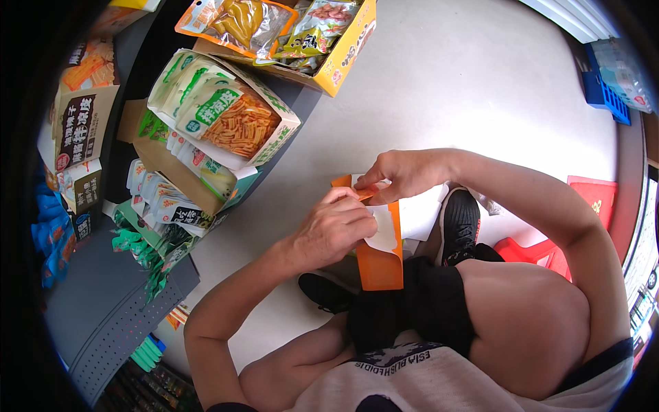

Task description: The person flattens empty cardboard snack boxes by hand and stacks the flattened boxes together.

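Observation:
Both of my hands are on an orange and white cardboard box (pixel 382 268), held above my lap between my knees. My left hand (pixel 334 224) has its fingers curled on the box's near upper part, over a white inner flap. At the box's far end, my right hand (pixel 404 172) pinches an orange edge between thumb and fingers, close to the left fingertips. The fingers hide part of the box, and its contents cannot be seen. Behind it lies a white sheet or panel (pixel 425 213), partly covered by the box and hand.
Left stands a grey metal shelf (pixel 139 319) with open cartons of snack packets (pixel 242 121). A yellow carton (pixel 340 67) of packets stands at the top. A red plastic stool (pixel 535 252) is at the right, a blue basket (pixel 605 98) at the far right. My shoes rest on the floor (pixel 437 98).

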A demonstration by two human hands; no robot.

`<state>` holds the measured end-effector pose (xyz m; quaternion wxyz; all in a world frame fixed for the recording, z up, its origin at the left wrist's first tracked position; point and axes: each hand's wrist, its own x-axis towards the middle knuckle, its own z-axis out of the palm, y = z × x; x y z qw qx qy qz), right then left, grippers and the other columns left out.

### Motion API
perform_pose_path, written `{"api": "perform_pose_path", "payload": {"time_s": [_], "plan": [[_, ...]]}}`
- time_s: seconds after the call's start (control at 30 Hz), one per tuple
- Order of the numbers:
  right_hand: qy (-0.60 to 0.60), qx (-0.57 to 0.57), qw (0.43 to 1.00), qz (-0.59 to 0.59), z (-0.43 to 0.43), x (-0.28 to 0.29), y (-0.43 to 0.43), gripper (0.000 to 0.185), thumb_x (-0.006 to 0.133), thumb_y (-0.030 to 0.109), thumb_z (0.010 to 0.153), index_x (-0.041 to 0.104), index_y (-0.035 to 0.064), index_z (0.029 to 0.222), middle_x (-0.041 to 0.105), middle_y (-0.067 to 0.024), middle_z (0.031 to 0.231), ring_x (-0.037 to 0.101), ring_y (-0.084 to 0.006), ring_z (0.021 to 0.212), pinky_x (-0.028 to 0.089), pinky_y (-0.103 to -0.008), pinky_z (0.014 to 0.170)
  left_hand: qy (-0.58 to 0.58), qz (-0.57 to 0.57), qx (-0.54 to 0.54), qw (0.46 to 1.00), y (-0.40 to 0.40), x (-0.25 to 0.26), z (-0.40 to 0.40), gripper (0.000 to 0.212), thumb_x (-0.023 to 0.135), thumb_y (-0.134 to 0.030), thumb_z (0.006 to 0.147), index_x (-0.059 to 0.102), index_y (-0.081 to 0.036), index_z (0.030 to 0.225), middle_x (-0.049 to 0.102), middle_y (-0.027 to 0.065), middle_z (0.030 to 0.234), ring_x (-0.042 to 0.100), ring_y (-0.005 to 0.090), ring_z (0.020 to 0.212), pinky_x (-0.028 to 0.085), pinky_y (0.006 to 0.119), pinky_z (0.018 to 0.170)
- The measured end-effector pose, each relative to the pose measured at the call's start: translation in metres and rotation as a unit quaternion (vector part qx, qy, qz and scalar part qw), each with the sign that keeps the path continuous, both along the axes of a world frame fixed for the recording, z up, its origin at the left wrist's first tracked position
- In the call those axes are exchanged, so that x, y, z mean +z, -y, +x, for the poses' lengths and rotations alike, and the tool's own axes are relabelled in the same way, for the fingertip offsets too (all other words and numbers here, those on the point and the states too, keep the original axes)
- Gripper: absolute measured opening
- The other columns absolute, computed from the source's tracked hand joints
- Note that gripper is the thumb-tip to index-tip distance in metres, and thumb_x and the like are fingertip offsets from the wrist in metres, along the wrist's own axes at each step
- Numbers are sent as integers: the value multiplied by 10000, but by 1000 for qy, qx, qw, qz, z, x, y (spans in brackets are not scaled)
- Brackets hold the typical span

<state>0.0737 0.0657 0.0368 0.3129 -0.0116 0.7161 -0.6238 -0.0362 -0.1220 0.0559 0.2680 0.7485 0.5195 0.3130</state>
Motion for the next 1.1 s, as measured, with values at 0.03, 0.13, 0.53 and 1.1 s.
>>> {"api": "perform_pose_path", "payload": {"time_s": [0.03,0.13,0.53,1.1], "plan": [[0,0,1000,0,4,-3,-1,387,616,239,886,608,-24,1169,666,-164,961,625,-223,924,474,-339,817,-3,-2,2,1000,1,-1,-1,255,674,51,607,518,-84,756,567,14,780,573,207,809,415,390,887],[111,-65,984,-122,12,-2,-2,645,661,353,816,506,-48,1297,573,-218,1240,490,-315,1232,366,-361,1032,-6,-8,4,1000,5,-2,-3,248,671,51,609,518,-85,749,570,15,775,571,213,798,415,390,884],[130,-279,943,124,45,10,64,673,679,195,762,397,-15,1336,587,-260,1144,595,-329,1066,475,-363,918,-24,-27,-21,999,6,2,0,123,596,10,727,543,-79,793,545,36,815,551,210,844,392,377,884],[52,-242,950,189,38,-1,72,445,640,36,728,548,-18,1159,659,-229,902,649,-360,875,516,-384,780,-205,-206,-70,954,-20,47,22,185,751,-127,706,584,-57,740,621,63,789,587,220,799,403,378,848]]}}
